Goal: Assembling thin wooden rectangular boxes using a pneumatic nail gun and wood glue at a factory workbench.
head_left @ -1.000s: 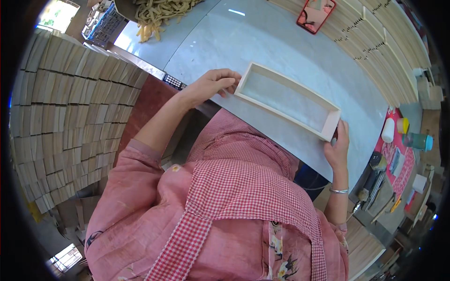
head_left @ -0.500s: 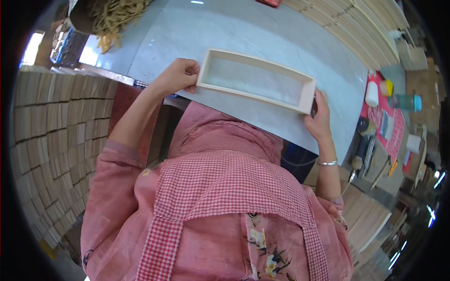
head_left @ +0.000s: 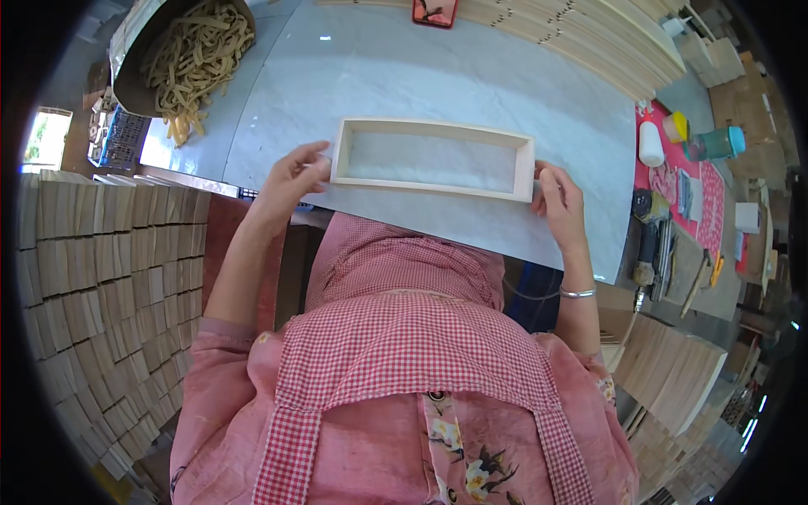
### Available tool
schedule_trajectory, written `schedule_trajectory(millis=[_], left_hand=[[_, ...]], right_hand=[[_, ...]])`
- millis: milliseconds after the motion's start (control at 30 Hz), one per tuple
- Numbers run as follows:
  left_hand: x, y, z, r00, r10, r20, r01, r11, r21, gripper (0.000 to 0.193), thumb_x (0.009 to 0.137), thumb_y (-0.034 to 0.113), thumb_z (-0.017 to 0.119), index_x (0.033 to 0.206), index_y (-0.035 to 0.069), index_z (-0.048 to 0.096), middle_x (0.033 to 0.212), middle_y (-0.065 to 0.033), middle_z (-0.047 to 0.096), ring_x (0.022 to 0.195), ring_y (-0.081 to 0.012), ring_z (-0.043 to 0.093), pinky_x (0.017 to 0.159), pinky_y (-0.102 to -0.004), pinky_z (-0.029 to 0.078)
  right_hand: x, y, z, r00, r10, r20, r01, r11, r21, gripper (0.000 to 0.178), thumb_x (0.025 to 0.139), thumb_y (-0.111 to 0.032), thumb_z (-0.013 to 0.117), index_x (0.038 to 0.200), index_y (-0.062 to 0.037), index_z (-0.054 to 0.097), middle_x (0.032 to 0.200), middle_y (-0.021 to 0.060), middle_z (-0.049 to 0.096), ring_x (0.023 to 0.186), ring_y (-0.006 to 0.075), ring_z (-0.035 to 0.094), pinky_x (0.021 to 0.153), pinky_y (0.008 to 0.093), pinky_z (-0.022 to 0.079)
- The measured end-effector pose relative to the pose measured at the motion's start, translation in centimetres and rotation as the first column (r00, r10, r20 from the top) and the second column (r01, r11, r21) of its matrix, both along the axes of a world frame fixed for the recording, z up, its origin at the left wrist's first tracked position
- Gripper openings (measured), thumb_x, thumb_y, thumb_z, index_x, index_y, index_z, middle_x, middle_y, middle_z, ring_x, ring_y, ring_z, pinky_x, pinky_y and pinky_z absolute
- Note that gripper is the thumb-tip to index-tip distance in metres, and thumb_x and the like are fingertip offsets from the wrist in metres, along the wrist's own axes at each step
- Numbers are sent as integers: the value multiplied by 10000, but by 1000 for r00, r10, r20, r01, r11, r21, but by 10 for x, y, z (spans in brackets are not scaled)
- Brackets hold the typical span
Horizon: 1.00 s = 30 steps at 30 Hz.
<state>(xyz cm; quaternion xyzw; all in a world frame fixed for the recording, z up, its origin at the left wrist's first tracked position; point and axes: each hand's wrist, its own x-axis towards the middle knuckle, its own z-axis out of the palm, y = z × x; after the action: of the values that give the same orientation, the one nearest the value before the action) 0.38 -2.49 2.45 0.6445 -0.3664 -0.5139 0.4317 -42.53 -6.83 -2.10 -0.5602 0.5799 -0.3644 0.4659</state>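
A long rectangular frame of pale wood [head_left: 433,195] lies on the table with its middle open, so the tabletop shows through. At its left end is my left hand [head_left: 292,178], slightly blurred, its thumb and fingers apart and close beside the end piece. My right hand [head_left: 562,198] is at the opposite end, fingers bent and parted, their tips against or just beside the outer face. Neither hand is wrapped around the wood. Whether the fingertips touch it is hard to tell.
The marbled pale-blue table [head_left: 379,67] holds stacked wooden strips [head_left: 581,38] along its far side and a red-edged phone [head_left: 434,12]. A tilted container [head_left: 130,80] spills tan bands [head_left: 198,63] at far left. Stacked wood blocks [head_left: 109,252] stand left; bottles, including a white one [head_left: 650,143], stand right.
The wooden frame has turned to lie straighter across and sits a little further left. My left hand has come away from gripping its end, fingers parting. My right hand has stayed by the other end.
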Motion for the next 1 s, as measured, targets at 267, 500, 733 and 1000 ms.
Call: schedule_trajectory(millis=[267, 500, 733, 1000], left_hand=[[18, -2, -17, 955, -269, -126, 278, 959, 57, 498, 867, -2, 707, 1352, -22, 598, 1121, -94, 657, 926, -157, 609, 885, -255, 501], [16, -6, -13, 943, -277, -183, 293, 954, 64, 468, 862, -38, 682, 1324, -27, 604, 1251, -126, 625, 965, -172, 604, 910, -264, 503], [1, 2, -5, 917, -124, -378, 52, 979, -196, 434, 883, -53, 651, 1310, -17, 585, 1291, -141, 616, 1084, -197, 600, 985, -293, 478], [-17, 14, -39, 945, -45, -325, -48, 961, -273, 393, 909, -39, 643, 1295, -2, 582, 1350, -145, 591, 1206, -216, 570, 1039, -307, 438]], right_hand=[[4, 10, 16, 969, 171, 175, -201, 965, 168, 484, 956, -62, 622, 1423, 17, 522, 1186, 107, 612, 771, 151, 606, 620, 230, 492], [14, 10, 28, 983, 124, 134, -143, 979, 143, 503, 935, -40, 628, 1425, 5, 520, 1173, 98, 614, 880, 157, 618, 697, 240, 517], [8, 15, 23, 990, 102, 96, -76, 966, -247, 402, 922, 0, 613, 1322, 3, 570, 1239, 115, 622, 1015, 183, 613, 861, 277, 517], [32, 27, 9, 992, 6, 125, 24, 970, -240, 308, 926, 21, 596, 1234, 4, 592, 1313, 136, 616, 1053, 202, 617, 927, 283, 502]])
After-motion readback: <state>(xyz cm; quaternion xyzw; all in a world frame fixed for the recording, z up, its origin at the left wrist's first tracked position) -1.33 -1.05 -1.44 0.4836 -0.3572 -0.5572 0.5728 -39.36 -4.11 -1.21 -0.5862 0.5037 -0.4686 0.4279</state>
